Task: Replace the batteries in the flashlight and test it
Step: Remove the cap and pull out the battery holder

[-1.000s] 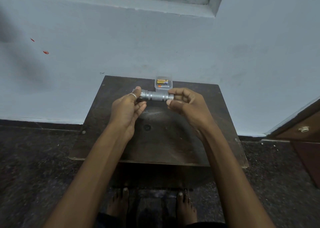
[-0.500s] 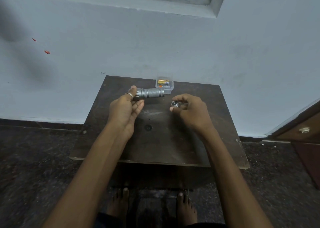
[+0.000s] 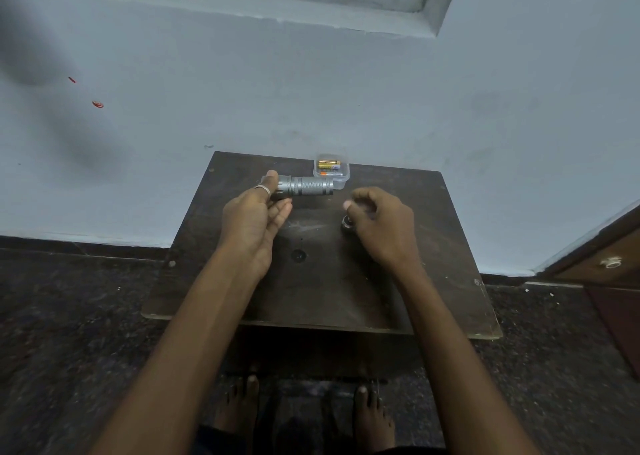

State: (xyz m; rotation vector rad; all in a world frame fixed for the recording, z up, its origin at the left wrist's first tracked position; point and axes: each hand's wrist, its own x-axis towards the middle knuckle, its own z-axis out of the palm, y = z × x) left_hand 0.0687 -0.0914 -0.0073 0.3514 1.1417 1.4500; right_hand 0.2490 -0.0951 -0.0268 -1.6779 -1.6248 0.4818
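My left hand grips the head end of a silver flashlight, which lies level above the dark wooden table with its open tail pointing right. My right hand is lowered to the tabletop, its fingertips pinching the flashlight's round end cap, which touches or nearly touches the wood. Behind the flashlight, at the table's far edge, a small clear plastic box holds batteries.
The table stands against a pale blue wall. Dark speckled floor surrounds it, and my bare feet show under its near edge. A wooden door or cabinet with a round knob is at the right.
The end cap has come off the flashlight. My right hand carried it down and to the right onto the table, while my left hand kept the flashlight body raised.
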